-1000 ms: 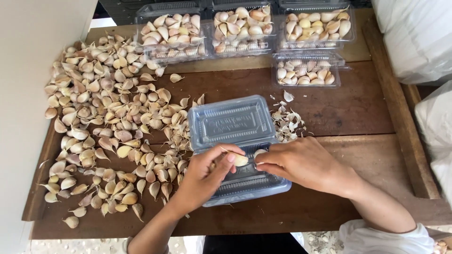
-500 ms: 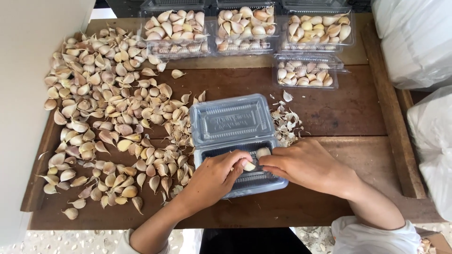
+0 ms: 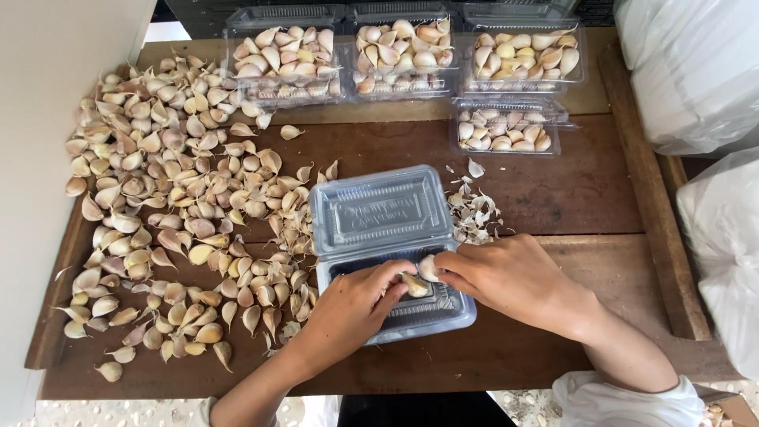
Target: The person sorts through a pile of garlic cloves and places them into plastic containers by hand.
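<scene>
An open clear plastic clamshell box (image 3: 379,213) lies on the wooden table (image 3: 569,190), lid flipped back toward the far side. Both hands work over its lower tray. My left hand (image 3: 356,304) pinches a garlic clove (image 3: 413,285) at the tray's middle. My right hand (image 3: 506,277) holds another garlic clove (image 3: 428,267) between thumb and fingers, right beside the first. The tray under the hands looks otherwise nearly bare.
A wide spread of loose garlic cloves (image 3: 166,213) covers the table's left half. Garlic skins (image 3: 474,209) lie right of the lid. Several filled clear boxes (image 3: 403,51) stand along the far edge. White bags (image 3: 696,87) sit at the right.
Both hands stayed over the tray; the left hand shifted slightly right and the cloves came closer together inside the tray.
</scene>
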